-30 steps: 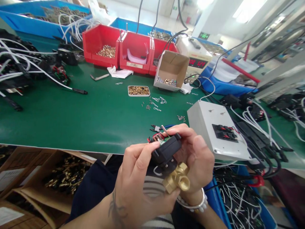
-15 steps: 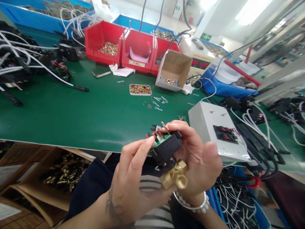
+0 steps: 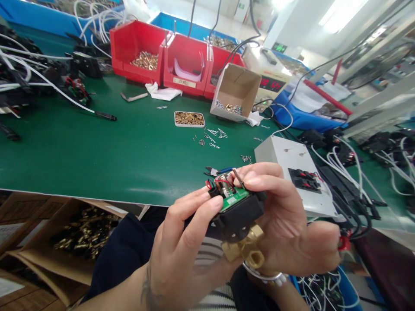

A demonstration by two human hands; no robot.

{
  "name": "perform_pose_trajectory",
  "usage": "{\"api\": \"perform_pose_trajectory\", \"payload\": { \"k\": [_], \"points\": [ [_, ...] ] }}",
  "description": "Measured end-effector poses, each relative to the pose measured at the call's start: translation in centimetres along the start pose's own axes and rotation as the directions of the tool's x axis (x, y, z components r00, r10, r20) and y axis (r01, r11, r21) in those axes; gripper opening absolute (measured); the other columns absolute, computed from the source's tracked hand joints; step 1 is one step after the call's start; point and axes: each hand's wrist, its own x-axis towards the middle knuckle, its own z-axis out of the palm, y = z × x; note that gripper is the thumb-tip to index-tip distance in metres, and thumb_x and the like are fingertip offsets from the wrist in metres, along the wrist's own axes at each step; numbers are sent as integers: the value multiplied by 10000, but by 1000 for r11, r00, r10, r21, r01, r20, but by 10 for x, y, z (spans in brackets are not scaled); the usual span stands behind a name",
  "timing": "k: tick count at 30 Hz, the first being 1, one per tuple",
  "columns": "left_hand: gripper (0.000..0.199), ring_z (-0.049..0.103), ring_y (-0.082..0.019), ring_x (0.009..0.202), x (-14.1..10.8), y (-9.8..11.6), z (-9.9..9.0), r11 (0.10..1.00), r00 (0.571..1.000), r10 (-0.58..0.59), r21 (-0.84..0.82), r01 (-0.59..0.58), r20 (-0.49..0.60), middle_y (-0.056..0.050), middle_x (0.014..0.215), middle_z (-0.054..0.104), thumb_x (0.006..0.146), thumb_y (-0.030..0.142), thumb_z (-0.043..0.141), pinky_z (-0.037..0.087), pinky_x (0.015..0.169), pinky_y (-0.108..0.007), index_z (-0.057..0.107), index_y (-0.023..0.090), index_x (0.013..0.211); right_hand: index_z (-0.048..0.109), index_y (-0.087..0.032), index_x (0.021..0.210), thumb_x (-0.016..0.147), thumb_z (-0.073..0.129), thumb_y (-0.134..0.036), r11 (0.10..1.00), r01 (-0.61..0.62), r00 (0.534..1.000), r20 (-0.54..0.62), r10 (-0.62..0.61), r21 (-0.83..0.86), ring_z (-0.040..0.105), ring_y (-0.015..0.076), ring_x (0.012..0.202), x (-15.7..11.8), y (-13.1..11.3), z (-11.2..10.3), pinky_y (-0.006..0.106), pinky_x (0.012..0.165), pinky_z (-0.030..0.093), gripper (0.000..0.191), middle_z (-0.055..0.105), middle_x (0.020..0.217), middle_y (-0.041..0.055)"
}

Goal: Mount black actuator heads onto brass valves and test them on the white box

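Green bench top with loose wire clips lying around, and by its near edge someone's holding up a black housing two-handed. Left hand grips one side, fingertips at the circuit board, while the right hand cups the other, fingers by a metal pin, thumb spread wide. Brass fitting looks already joined underneath, but the top's open, board and wires showing, so covering it seems not yet done.

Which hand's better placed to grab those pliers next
Probably your right hand: its fingers look nearer the pliers' blue handles, while your left hand seems to support the black housing and brass fitting.
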Motion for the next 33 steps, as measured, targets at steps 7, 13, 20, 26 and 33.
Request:
{"api": "perform_pose_trajectory", "payload": {
  "k": [7, 13, 20, 26, 33],
  "points": [
    [531, 674, -241, 1067, 0, 8, 4, 994, 994, -105, 30, 105, 23, -103, 1149, 618, 895, 403, 629, 634, 933, -354, 476, 205, 1363, 779, -205, 785, 943, 452, -564, 963, -246, 945, -192, 264, 112, 560, 213, 760, 2, -2, 9, 370, 685, 483, 510, 559, 817, 86],
    [527, 673, -191, 1031, 3, 7, 1, 993, 994, -100, 61, 97, 49, -82, 1122, 624, 903, 446, 620, 621, 897, -265, 490, 184, 1342, 782, -219, 857, 936, 486, -592, 945, -294, 926, -202, 319, 144, 584, 219, 821, -1, -3, 6, 377, 764, 514, 483, 623, 899, 89],
    [546, 628, -193, 1165, 1, 1, 0, 998, 998, -59, 31, 58, 33, -106, 1232, 636, 951, 449, 597, 570, 982, -262, 467, 141, 1383, 778, -272, 877, 919, 489, -635, 978, -205, 955, -210, 211, 48, 551, 244, 846, -4, -8, 9, 416, 781, 516, 466, 600, 973, 91],
    [533, 589, -196, 1271, 3, -6, -4, 997, 996, 66, -54, -62, 65, -125, 1287, 625, 961, 386, 618, 492, 1123, -279, 456, 130, 1399, 761, -297, 846, 967, 430, -584, 994, -30, 981, -193, 8, -109, 563, 238, 871, -1, -11, 9, 403, 798, 502, 455, 590, 916, 74],
    [752, 630, -250, 1178, 7, -7, -9, 999, 984, 28, -24, -24, 175, -132, 1268, 592, 927, 465, 652, 611, 961, -356, 310, 217, 1549, 739, -249, 773, 949, 511, -581, 979, -176, 930, -309, 200, 104, 591, 216, 802, 3, -7, 11, 393, 755, 534, 439, 623, 876, 70]
  ]
}}
